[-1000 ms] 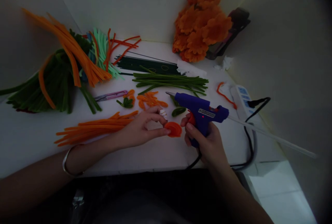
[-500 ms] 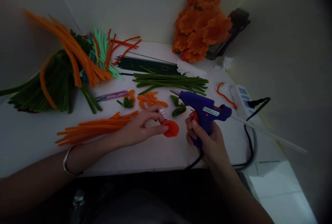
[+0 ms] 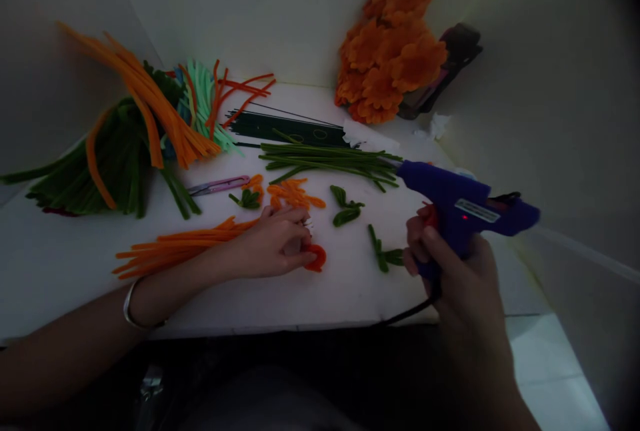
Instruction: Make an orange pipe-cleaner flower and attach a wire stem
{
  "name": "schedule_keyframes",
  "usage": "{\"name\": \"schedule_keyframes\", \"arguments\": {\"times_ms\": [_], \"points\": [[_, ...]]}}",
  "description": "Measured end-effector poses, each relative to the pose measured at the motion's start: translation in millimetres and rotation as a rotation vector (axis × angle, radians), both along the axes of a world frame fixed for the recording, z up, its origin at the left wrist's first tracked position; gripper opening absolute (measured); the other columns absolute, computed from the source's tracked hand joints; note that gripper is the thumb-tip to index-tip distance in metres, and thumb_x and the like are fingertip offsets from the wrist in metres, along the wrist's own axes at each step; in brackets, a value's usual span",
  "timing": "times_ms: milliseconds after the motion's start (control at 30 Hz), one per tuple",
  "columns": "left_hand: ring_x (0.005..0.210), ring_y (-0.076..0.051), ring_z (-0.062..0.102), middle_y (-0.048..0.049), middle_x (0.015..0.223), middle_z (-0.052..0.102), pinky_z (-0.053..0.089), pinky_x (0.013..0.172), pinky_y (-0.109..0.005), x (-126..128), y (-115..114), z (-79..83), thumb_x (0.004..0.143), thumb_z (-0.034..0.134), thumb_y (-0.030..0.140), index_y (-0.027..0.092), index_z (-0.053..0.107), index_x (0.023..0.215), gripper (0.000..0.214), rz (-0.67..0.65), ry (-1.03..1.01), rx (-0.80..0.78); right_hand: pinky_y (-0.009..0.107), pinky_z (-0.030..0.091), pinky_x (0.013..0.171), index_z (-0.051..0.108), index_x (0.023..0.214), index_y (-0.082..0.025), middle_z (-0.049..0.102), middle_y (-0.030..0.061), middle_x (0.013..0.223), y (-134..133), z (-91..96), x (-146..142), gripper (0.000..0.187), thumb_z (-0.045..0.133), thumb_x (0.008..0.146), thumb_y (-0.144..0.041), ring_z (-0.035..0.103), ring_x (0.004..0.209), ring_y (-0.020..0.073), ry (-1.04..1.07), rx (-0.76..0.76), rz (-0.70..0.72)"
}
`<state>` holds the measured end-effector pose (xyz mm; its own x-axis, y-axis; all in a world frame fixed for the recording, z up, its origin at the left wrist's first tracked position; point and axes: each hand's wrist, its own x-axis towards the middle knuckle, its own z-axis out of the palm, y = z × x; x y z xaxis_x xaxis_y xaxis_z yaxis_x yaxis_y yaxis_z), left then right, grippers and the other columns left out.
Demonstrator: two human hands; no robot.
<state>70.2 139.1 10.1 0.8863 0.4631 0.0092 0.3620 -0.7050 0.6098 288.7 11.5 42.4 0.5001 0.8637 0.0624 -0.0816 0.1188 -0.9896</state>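
My right hand (image 3: 450, 264) is wrapped round the handle of a blue hot glue gun (image 3: 447, 191), raised over the right side of the table with its nozzle to the left. A red light glows on its side, and a clear glue stick trails from its back. My left hand (image 3: 280, 241) pinches a coiled orange pipe cleaner disc (image 3: 316, 258) between thumb and fingers, low over the white table. Small green pipe cleaner leaves (image 3: 346, 208) and another green piece (image 3: 383, 251) lie between my hands. Looped orange pipe cleaner pieces (image 3: 295, 192) lie just beyond my left hand.
Orange pipe cleaners (image 3: 185, 248) lie by my left forearm, with pink-handled scissors (image 3: 220, 185) behind. Green pipe cleaners (image 3: 325, 159) and dark stem wires (image 3: 290, 128) stretch across the back. Bundles of green pipe cleaners (image 3: 100, 164) stand left; orange fuzzy flowers (image 3: 390, 51) stand back right.
My right hand has swung the glue gun to the right and nearer, away from the disc, uncovering a green piece. My left hand has drawn the orange disc slightly left and down.
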Motion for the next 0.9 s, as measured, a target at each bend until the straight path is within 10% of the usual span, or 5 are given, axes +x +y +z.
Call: {"name": "schedule_keyframes", "arguments": {"times_ms": [367,900], "points": [[0.097,-0.028,0.054,-0.0086,0.099,0.058,0.033,0.088,-0.049,0.9,2.8,-4.2,0.094,0.046,0.042,0.016,0.061,0.085,0.031,0.091,0.026,0.349,0.018,0.033,0.030,0.071,0.091,-0.020,0.065,0.0064,0.082,-21.3,-17.8,38.7,0.034,0.064,0.076,-0.050,0.042,0.049,0.0102,0.206,-0.176,0.172],[0.103,-0.028,0.054,-0.0110,0.111,0.058,0.034,0.089,-0.047,0.7,1.7,1.2,0.095,0.045,0.031,0.016,0.059,0.093,0.021,0.230,-0.011,0.460,0.023,0.038,0.040,0.070,0.098,-0.020,0.066,0.0093,0.103,-19.0,-22.6,34.2,0.038,0.058,0.063,-0.031,0.046,0.060,0.0133,0.330,-0.144,0.192]]}}
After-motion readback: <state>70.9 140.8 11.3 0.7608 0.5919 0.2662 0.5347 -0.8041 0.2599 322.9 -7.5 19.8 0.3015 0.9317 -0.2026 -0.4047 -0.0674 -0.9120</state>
